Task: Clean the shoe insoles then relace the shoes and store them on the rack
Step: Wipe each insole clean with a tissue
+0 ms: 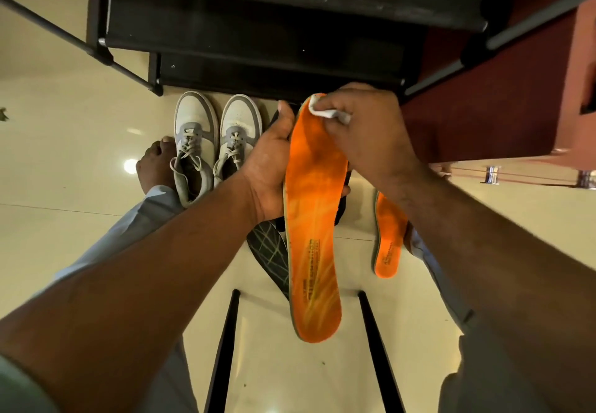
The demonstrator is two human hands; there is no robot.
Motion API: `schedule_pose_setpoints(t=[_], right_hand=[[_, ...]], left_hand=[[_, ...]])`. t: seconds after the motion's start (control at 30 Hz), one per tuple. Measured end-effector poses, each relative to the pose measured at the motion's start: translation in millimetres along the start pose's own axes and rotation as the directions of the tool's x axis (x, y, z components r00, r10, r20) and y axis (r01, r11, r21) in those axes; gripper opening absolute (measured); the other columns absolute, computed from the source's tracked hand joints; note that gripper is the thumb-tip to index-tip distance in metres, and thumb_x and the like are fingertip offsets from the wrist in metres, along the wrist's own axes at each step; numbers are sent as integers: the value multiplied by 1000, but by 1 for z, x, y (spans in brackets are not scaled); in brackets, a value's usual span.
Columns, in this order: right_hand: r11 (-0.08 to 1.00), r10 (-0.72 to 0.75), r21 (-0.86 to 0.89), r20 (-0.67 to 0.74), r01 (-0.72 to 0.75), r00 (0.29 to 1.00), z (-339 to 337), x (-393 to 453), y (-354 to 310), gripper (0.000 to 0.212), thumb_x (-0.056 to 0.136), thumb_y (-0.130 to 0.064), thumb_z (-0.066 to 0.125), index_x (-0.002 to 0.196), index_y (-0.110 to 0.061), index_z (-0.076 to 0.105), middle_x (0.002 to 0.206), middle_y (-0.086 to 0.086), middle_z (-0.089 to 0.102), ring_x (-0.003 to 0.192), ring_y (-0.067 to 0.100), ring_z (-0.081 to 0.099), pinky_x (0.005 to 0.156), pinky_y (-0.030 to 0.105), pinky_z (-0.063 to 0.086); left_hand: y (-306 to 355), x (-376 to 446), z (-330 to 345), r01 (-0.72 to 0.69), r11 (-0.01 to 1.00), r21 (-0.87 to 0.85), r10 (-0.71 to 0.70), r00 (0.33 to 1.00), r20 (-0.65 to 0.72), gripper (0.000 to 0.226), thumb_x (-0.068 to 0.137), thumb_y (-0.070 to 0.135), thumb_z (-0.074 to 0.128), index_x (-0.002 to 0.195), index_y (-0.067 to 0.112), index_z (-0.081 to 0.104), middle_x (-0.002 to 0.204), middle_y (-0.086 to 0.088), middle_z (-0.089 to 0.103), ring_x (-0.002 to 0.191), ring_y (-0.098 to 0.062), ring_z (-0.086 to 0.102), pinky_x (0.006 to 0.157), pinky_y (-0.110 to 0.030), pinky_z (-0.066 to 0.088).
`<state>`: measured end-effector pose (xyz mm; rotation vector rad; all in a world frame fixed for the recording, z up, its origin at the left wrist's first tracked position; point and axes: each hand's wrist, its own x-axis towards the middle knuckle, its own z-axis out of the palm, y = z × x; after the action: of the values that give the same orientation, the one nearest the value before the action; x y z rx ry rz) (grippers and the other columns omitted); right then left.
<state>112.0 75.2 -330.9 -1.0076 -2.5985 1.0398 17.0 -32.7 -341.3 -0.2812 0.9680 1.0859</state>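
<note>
Over tiled floor (80, 251), left grip (271, 167) clasps insole (312, 219) edge, right grip (364, 122) pinching cloth (325, 111).

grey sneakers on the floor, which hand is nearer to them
Left. The left hand, gripping the held orange insole, sits right beside the grey sneakers; the right hand wipes beyond that insole with a white cloth.

The left hand (269, 167) holds an orange insole (314, 206). The right hand (367, 129) presses a white cloth (325, 111) on its top end. Two grey shoes (216, 141) sit on the floor (64, 141).
</note>
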Motion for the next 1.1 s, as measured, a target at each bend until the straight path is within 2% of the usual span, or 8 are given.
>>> schedule_pose_setpoints(t=[0.17, 0.37, 0.43, 0.5, 0.57, 0.8, 0.93, 1.1], right_hand=[[994, -48, 102, 248, 23, 967, 4, -7, -18, 19, 85, -11, 67, 102, -16, 74, 96, -13, 66, 86, -6, 57, 87, 16, 44], [981, -105, 192, 692, -41, 714, -21, 4, -19, 15, 81, -12, 73, 93, -20, 75, 82, -22, 67, 81, -6, 65, 80, 20, 55], [967, -25, 219, 583, -128, 812, -27, 10, -9, 19, 80, -13, 74, 97, -23, 73, 90, -17, 68, 87, 0, 66, 82, 25, 55], [963, 70, 232, 273, -136, 959, -27, 15, 2, 21, 81, -15, 73, 99, -26, 71, 93, -17, 65, 91, 2, 64, 87, 29, 54], [973, 103, 203, 59, -113, 993, -22, 17, 10, 18, 82, -14, 72, 98, -23, 73, 95, -12, 65, 91, 2, 62, 87, 24, 52], [1000, -6, 11, 188, 4, 982, -8, 10, 7, 19, 83, -11, 69, 100, -16, 75, 100, -5, 68, 93, 10, 63, 87, 32, 52], [998, -57, 44, 444, 42, 894, -9, 7, -4, 17, 83, -13, 70, 97, -22, 75, 87, -23, 62, 84, -5, 61, 82, 23, 52], [994, -64, 109, 745, -26, 664, -23, 8, -4, 19, 79, -9, 74, 93, -22, 75, 74, -27, 65, 75, -9, 64, 71, 8, 50]], left_hand=[[6, -3, -5, -23, 999, -27, 22, 999, -45, 80, 92, 75, 12, 117, 18, 62, 106, -15, 74, 92, -30, 73, 76, -43, 61], [4, -1, -6, 4, 1000, -26, -6, 997, -79, 82, 93, 75, 14, 115, 13, 63, 105, -18, 74, 89, -30, 74, 72, -39, 62], [2, 2, -5, -8, 1000, -29, 6, 998, -67, 82, 92, 76, 12, 120, 17, 61, 115, -19, 70, 102, -33, 70, 83, -45, 58], [0, 4, -5, -9, 1000, -28, 8, 998, -59, 83, 91, 77, 12, 127, 20, 60, 128, -20, 64, 117, -35, 62, 91, -51, 52], [-2, 7, -6, 10, 1000, -3, -10, 999, -46, 85, 90, 79, 13, 134, 20, 56, 130, -19, 63, 123, -37, 58, 98, -54, 48], [-3, 5, -1, -16, 999, 28, 17, 1000, -20, 80, 92, 75, 15, 140, 22, 52, 127, -19, 65, 114, -36, 64, 88, -50, 57], [-1, 3, -6, -63, 998, -11, 63, 998, -26, 82, 92, 76, 11, 140, 22, 50, 126, -19, 66, 110, -35, 67, 87, -46, 57], [2, 0, -6, -88, 995, -56, 87, 996, -12, 86, 90, 78, 11, 140, 19, 49, 128, -17, 64, 110, -35, 67, 82, -45, 59]])
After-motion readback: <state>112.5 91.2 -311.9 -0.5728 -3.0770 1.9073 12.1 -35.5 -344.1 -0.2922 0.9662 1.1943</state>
